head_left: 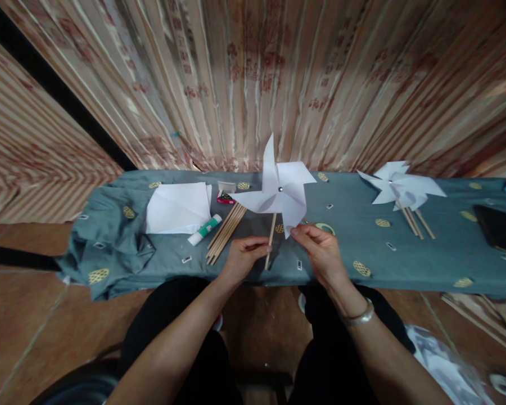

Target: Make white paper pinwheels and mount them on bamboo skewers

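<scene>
At twelve o'clock, your pinwheel (280,189) looks light and easily creased, so favour its stiffer stick (272,230), pinched in your left hand (247,254), over the blade (292,216) your right hand (319,251) pinches near six o'clock.

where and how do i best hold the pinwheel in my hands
Grip the pinwheel by its bare wooden stick, below the paper blades, coming from the left, where the left hand pinches it. The stick is slim and exposed there, easy to pinch; the thin, outspread blades would probably bend if squeezed.
</scene>
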A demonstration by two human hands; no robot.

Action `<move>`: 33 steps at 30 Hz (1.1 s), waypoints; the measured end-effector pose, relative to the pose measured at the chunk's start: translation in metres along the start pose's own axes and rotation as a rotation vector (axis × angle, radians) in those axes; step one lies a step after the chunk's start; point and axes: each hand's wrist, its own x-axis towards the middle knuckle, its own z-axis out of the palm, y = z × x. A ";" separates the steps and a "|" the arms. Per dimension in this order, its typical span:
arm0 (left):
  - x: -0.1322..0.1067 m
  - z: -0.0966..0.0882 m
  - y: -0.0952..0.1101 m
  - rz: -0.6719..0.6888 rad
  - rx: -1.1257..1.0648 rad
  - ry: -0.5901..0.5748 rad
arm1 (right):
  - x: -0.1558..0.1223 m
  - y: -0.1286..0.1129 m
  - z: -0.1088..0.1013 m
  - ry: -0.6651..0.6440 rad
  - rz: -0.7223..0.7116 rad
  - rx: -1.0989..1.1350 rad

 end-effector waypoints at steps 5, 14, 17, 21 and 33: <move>-0.001 0.001 0.001 0.008 -0.003 -0.017 | -0.002 -0.004 0.006 0.005 0.068 0.060; -0.001 0.004 0.002 0.001 -0.031 -0.018 | -0.002 -0.003 0.012 -0.024 0.110 0.087; -0.002 0.004 0.003 -0.007 -0.028 -0.033 | -0.003 0.000 0.014 -0.046 0.096 0.071; -0.002 0.003 0.003 -0.020 -0.045 -0.032 | -0.002 -0.001 0.011 -0.091 0.077 0.007; -0.006 -0.003 0.003 -0.026 0.054 -0.093 | 0.032 -0.005 -0.053 0.358 -0.279 -0.185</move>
